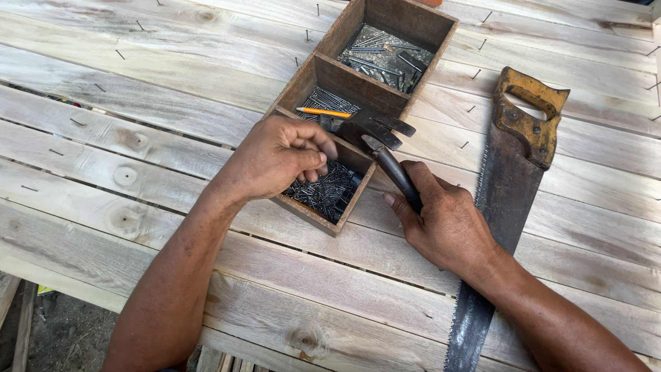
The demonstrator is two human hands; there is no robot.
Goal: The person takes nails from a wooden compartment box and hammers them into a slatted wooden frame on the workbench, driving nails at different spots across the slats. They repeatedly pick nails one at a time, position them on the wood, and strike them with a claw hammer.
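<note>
A wooden box with three compartments full of dark nails lies on a surface of pale planks. My left hand reaches into the nearest compartment, fingers curled over the nails; whether it holds any I cannot tell. My right hand grips the dark handle of a claw hammer, whose head rests across the box's divider. A yellow pencil lies in the middle compartment.
A rusty handsaw with a worn yellow handle lies on the planks, right of the box and partly under my right forearm. Several nails stick up from the boards at the back. Ground shows below the near left edge.
</note>
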